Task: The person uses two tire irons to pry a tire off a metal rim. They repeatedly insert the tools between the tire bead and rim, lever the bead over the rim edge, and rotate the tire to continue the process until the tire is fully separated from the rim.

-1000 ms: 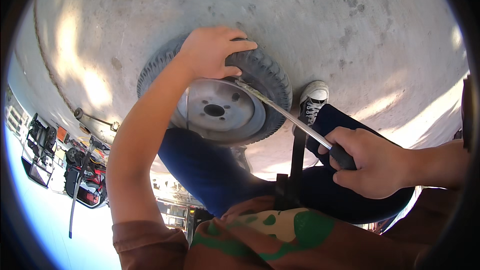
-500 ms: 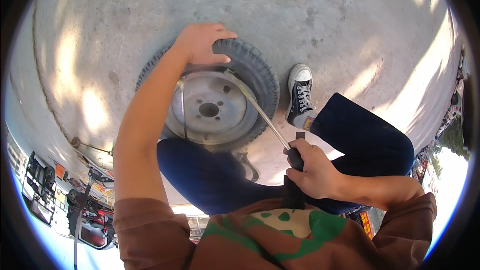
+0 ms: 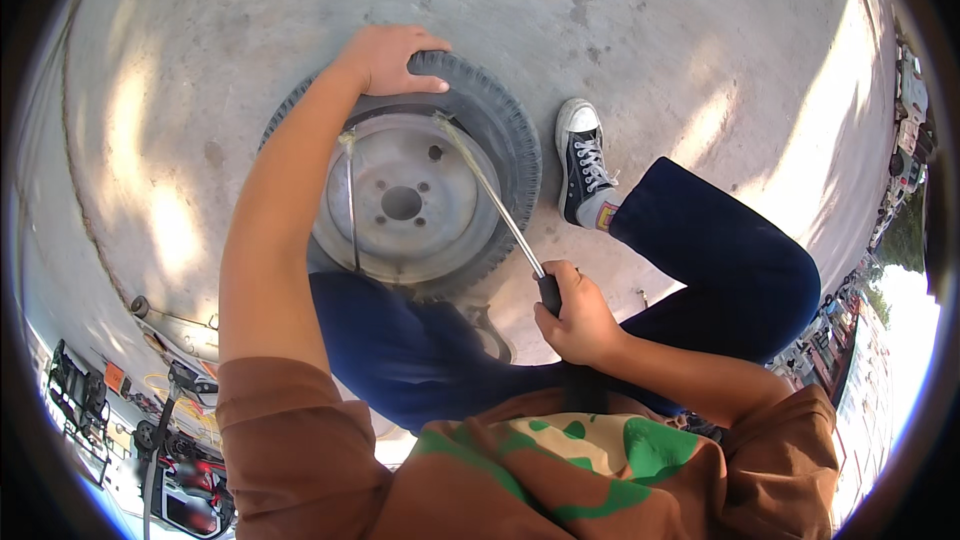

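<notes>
A black tyre (image 3: pixel 517 130) on a grey steel wheel rim (image 3: pixel 450 215) lies on the concrete in front of me. My left hand (image 3: pixel 395 58) is clamped over its far edge, fingers across the tread and thumb on the sidewall. In my right hand (image 3: pixel 580 318) is the black handle of a tyre lever (image 3: pixel 497 202). The lever's metal shaft slants across the rim, its far tip at the gap between tyre and rim. A second metal bar (image 3: pixel 352 205) stands at the rim's left side, held by neither hand; its near end meets my trouser leg.
My bent left leg (image 3: pixel 400 340) rests against the wheel's near side. To the right are my black-and-white sneaker (image 3: pixel 582 165) and bent right knee (image 3: pixel 730 230). Vehicles and equipment (image 3: pixel 185 470) line the lower left; more vehicles (image 3: pixel 905 140) stand far right.
My right hand and the lever's handle have swung left, closer to the wheel. My left hand keeps its hold on the tyre. The whole view has shifted slightly.
</notes>
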The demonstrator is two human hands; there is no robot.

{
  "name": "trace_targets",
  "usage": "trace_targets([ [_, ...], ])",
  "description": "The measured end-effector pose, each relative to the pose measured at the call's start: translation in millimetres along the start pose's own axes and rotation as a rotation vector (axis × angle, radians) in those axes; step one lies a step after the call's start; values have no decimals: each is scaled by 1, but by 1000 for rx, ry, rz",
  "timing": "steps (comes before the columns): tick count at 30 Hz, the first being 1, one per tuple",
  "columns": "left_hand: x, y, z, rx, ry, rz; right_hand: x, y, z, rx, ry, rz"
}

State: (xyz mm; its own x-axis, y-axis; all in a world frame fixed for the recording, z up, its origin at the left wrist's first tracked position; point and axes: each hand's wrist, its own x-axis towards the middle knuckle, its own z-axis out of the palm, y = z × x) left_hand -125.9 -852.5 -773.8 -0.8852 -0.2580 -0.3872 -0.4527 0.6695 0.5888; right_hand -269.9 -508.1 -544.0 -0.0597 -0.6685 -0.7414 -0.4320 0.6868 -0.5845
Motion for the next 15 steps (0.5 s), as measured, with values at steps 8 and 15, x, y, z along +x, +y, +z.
trace_targets([
  [8, -22, 13, -4, -67, 90, -155, -8, 42, 121, -34, 175, 6],
  [15, -145, -41, 4, -174, 524, -374, 50, 31, 246, -6, 181, 64],
])
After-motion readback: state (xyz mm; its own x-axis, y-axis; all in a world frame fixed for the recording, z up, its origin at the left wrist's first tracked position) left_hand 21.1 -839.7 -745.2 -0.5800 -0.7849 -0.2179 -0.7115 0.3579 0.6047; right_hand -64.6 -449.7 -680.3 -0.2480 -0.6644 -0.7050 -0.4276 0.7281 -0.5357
